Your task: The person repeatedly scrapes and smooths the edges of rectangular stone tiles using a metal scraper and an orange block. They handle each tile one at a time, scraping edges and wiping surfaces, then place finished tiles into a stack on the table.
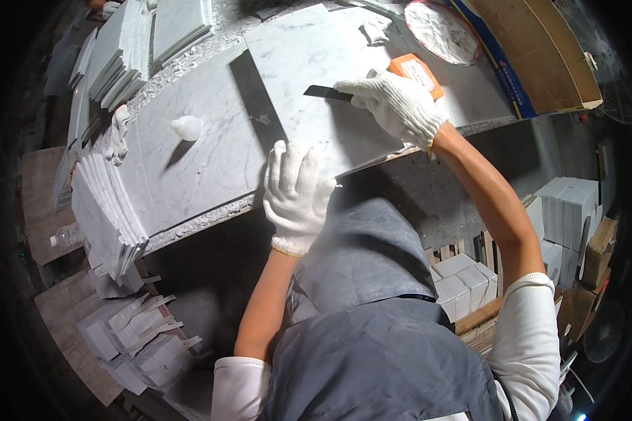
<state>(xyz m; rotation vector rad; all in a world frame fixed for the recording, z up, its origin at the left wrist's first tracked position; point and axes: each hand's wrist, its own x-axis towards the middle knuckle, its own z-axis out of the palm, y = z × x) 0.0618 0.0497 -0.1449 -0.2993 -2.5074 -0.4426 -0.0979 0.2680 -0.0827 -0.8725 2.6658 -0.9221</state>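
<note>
My left hand (296,189), in a white knit glove, lies with its fingers stretched out at the near edge of a grey-veined white marble slab (288,52). Between the gloved fingers of my right hand (400,109) is a thin dark scraper blade (328,92), pointing left just over the slab's surface. An orange box (418,74) sits directly beyond that hand. Further back stands a round, red-rimmed tub (442,31) of white paste. To the left, a small white squeeze bottle (187,128) rests on another marble slab (214,165).
Stacked marble tiles (112,203) stand at the bench's left end, with more piles (123,52) behind. An open cardboard box (541,52) occupies the far right. White blocks (463,284) and wooden pallets lie below, to the right. A crumpled white cloth (117,137) hangs near the tiles.
</note>
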